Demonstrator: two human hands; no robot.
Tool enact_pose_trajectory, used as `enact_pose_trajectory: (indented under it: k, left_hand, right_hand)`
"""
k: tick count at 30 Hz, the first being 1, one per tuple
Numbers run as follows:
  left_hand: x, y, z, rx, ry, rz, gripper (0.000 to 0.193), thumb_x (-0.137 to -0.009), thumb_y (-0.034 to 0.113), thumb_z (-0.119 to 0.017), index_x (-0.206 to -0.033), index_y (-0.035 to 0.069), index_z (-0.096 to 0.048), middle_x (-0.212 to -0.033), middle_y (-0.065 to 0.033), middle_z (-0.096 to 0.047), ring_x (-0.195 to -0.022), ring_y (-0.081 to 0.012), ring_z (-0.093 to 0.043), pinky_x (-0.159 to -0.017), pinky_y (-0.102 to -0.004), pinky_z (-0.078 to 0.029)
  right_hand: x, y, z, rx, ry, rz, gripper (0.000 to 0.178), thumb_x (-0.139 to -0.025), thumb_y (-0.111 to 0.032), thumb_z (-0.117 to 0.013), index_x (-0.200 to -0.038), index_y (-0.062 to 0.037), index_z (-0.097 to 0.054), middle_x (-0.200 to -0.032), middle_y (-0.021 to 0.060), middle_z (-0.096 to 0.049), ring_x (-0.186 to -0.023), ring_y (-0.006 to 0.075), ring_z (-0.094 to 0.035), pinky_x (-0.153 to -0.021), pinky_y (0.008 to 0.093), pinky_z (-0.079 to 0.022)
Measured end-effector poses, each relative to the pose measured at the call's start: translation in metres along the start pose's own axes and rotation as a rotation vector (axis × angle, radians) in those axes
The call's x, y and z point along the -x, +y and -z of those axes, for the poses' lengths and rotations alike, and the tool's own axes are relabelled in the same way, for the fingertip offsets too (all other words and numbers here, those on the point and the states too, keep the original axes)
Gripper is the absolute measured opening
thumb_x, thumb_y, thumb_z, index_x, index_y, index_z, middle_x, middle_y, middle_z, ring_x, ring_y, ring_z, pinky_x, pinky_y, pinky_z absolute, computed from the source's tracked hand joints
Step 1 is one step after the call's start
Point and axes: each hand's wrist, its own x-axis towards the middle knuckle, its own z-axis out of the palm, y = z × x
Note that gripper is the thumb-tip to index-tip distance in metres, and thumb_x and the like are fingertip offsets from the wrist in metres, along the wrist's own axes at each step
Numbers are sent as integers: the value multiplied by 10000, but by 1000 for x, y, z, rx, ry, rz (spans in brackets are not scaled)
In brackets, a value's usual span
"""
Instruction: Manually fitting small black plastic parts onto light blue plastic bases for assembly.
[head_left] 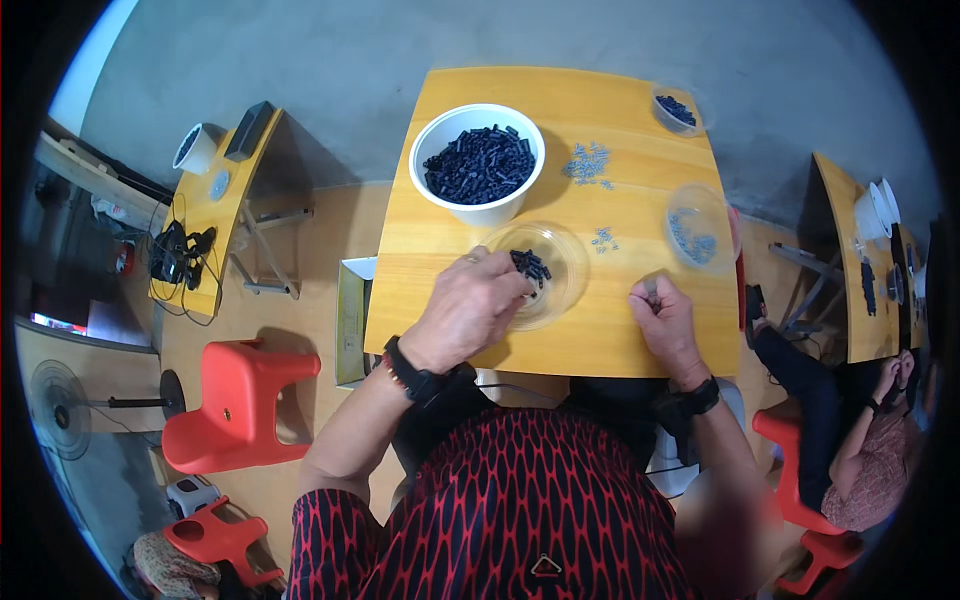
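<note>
Left hand at a bowl of short black pieces

The left hand (475, 300) bends its fingers together over the near-left side of a clear bowl (577, 285); whether they grip a piece I cannot tell. The right hand (662, 315) is curled closed, thumb uppermost, near the table's front edge; its contents are hidden.

In the bowl lies a small heap of black pieces (537, 268), short, narrow and dark, too jumbled to count. Many more fill one white bucket (485, 213) just behind. Two loose piles of small, pale, see-through bits, a larger (587, 163) and a smaller (604, 240), lie to its right. Of two clear tubs by the right edge, the far tub (672, 125) holds black pieces, the near tub (705, 205) pale bits.

The table (620, 110) is yellow wood, against a grey wall (560, 35). Around it are two more tables, left (235, 185) and right (840, 230), red plastic stools (235, 410) and one fan (60, 415). A seated person (870, 470) is at far right.
</note>
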Motion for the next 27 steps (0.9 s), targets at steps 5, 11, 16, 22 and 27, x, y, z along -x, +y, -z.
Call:
enact_pose_trajectory:
  k: [5, 11, 16, 22, 27]
  left_hand:
    - [-16, -18, -36, -299, -296, -84, 55, -747, 129, -693, -775, 90, -668, -810, -88, -602, -819, -305, -581, -733, -416, -493]
    - [-27, -30, -48, -357, -388, -133, 70, -739, 140, -680, -763, 79, -656, -803, -93, -611, -817, -318, -609, -725, -428, -506]
    - [-36, -18, -32, -129, -275, -81, 104, -722, 46, -703, -794, 40, -628, -815, -108, -620, -793, -315, -617, -721, -407, -515]
    - [-9, 11, 2, 1050, 8, 519, 170, -896, 23, -708, -1031, 33, -603, -922, -85, -661, -770, -161, -642, -740, -305, -551]
    - [27, 17, -10, 1497, 163, 600, 157, -948, 72, -644, -1092, 16, -614, -949, -122, -669, -814, -189, -670, -747, -318, -573]
  right_hand:
    - [3, 1, 3, -31, 3, -16, 67, -907, -2, -660, -915, -5, -594, -844, 16, -643, -781, 59, -607, -698, 235, -508]
    - [2, 4, 3, -114, 11, 23, 66, -906, 4, -663, -928, 7, -601, -847, 28, -646, -784, 65, -612, -697, 233, -510]
    - [4, -1, 5, -96, 2, 48, 49, -909, 24, -648, -928, 17, -604, -860, 36, -645, -764, 65, -600, -696, 230, -507]
    - [2, -6, 10, -316, -30, -139, 86, -896, 43, -651, -977, 17, -642, -902, 44, -656, -744, 85, -619, -689, 243, -530]
    - [4, -49, -5, -471, -138, -57, 118, -900, 58, -636, -1011, 18, -640, -913, 63, -668, -742, 112, -653, -657, 252, -550]
